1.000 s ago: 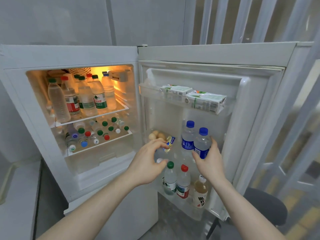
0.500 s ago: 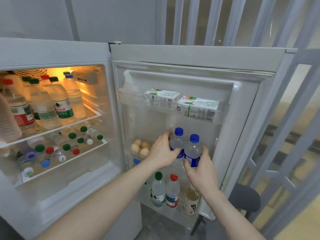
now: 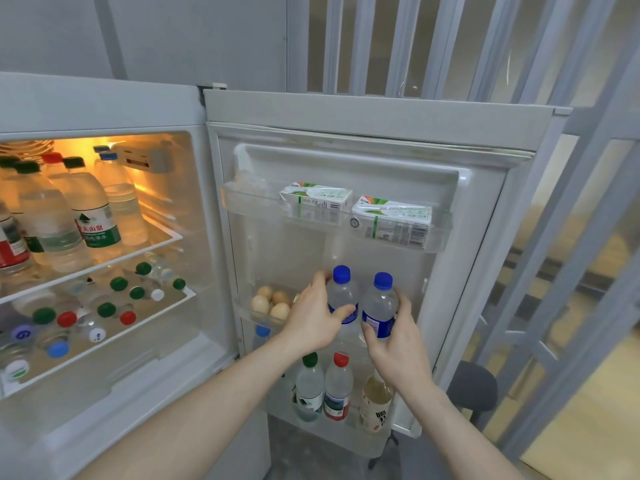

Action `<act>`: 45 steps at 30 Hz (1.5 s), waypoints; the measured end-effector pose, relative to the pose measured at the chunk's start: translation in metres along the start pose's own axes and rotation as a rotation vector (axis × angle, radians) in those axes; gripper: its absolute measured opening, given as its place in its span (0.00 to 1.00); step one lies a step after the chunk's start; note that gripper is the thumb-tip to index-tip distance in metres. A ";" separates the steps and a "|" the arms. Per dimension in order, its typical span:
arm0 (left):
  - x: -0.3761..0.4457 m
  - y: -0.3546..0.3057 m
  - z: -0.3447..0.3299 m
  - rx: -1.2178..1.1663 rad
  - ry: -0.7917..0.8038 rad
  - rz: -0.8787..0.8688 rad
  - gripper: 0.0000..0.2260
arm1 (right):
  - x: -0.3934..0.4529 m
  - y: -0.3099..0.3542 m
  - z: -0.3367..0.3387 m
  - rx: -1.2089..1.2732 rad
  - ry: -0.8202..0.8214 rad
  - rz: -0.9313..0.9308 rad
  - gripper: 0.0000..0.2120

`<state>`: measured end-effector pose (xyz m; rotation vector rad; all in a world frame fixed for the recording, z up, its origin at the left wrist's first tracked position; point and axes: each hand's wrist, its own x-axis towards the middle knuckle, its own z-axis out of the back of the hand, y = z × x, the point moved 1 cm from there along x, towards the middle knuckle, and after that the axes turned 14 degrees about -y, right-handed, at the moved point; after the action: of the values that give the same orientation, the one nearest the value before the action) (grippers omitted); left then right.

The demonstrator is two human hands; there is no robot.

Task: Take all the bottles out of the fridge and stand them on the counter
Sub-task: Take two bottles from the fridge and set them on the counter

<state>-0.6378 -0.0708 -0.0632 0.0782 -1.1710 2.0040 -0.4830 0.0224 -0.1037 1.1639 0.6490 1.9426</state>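
Observation:
The fridge door (image 3: 346,109) stands open. Two clear blue-capped bottles stand side by side on its middle shelf. My left hand (image 3: 317,320) grips the left blue-capped bottle (image 3: 341,292), thumb across its label. My right hand (image 3: 394,344) grips the right blue-capped bottle (image 3: 381,303) from below and behind. The bottom door shelf holds a green-capped bottle (image 3: 309,389), a red-capped bottle (image 3: 337,386) and a yellowish bottle (image 3: 375,403), partly hidden by my right wrist. Several bottles stand on the lit top shelf (image 3: 162,239) inside; several more fill the lower shelf (image 3: 187,292).
Two drink cartons (image 3: 391,220) lie in the top door shelf. Eggs (image 3: 272,304) sit in a tray left of my left hand. A dark round stool (image 3: 472,389) stands behind the door at the lower right. Grey bars and glass panels rise on the right.
My left hand has moved right from near the eggs and closed on the left blue-capped bottle. My right hand keeps its hold on the right one. The view has shifted right.

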 end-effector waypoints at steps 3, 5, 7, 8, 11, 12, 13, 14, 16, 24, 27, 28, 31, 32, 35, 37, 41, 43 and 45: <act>-0.012 0.004 0.010 -0.126 -0.017 0.026 0.27 | 0.000 -0.001 0.000 0.023 0.011 -0.011 0.38; -0.019 0.006 0.020 -0.235 -0.053 0.055 0.27 | 0.001 -0.001 0.001 0.055 0.017 -0.039 0.38; -0.027 0.008 0.033 -0.310 -0.076 0.071 0.28 | 0.000 0.002 0.003 0.119 0.016 -0.068 0.36; -0.031 0.008 0.041 -0.342 -0.091 0.075 0.28 | -0.001 0.006 0.005 0.157 0.011 -0.081 0.36; -0.041 0.008 0.073 -0.411 -0.128 0.070 0.27 | -0.006 0.021 0.014 0.238 -0.030 -0.072 0.33; -0.046 0.008 0.085 -0.421 -0.142 0.065 0.26 | -0.007 0.028 0.017 0.252 -0.044 -0.051 0.33; -0.050 0.009 0.100 -0.423 -0.157 0.060 0.26 | -0.007 0.037 0.019 0.265 -0.048 -0.024 0.32; -0.055 0.012 0.114 -0.419 -0.173 0.056 0.27 | -0.008 0.047 0.019 0.281 -0.045 0.007 0.32; -0.066 0.021 0.141 -0.388 -0.211 0.045 0.26 | -0.011 0.070 0.017 0.313 -0.025 0.066 0.31; -0.122 0.073 0.224 -0.217 -0.381 0.204 0.29 | -0.059 0.152 -0.046 0.480 0.327 0.148 0.28; -0.147 0.098 0.248 -0.149 -0.473 0.323 0.30 | -0.079 0.174 -0.082 0.521 0.486 0.181 0.26; -0.153 0.101 0.252 -0.135 -0.486 0.352 0.30 | -0.083 0.177 -0.089 0.529 0.528 0.176 0.26; -0.177 0.118 0.271 -0.071 -0.570 0.464 0.30 | -0.096 0.194 -0.124 0.551 0.706 0.197 0.28; -0.185 0.122 0.276 -0.054 -0.610 0.505 0.30 | -0.099 0.199 -0.137 0.554 0.768 0.203 0.28; -0.208 0.128 0.284 -0.026 -0.739 0.604 0.30 | -0.109 0.210 -0.169 0.584 0.911 0.227 0.28; -0.226 0.128 0.285 0.019 -0.833 0.662 0.28 | -0.117 0.216 -0.188 0.610 1.015 0.260 0.28; -0.265 0.122 0.274 0.157 -0.993 0.813 0.25 | -0.137 0.225 -0.216 0.663 1.235 0.351 0.28; -0.284 0.113 0.263 0.217 -1.068 0.889 0.25 | -0.150 0.225 -0.225 0.684 1.340 0.388 0.27; -0.302 0.102 0.252 0.256 -1.117 0.969 0.26 | -0.163 0.225 -0.227 0.690 1.433 0.428 0.27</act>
<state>-0.5797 -0.4694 -0.1184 1.0462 -1.8099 3.1030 -0.7169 -0.2490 -0.1226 -0.0348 2.0225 2.8793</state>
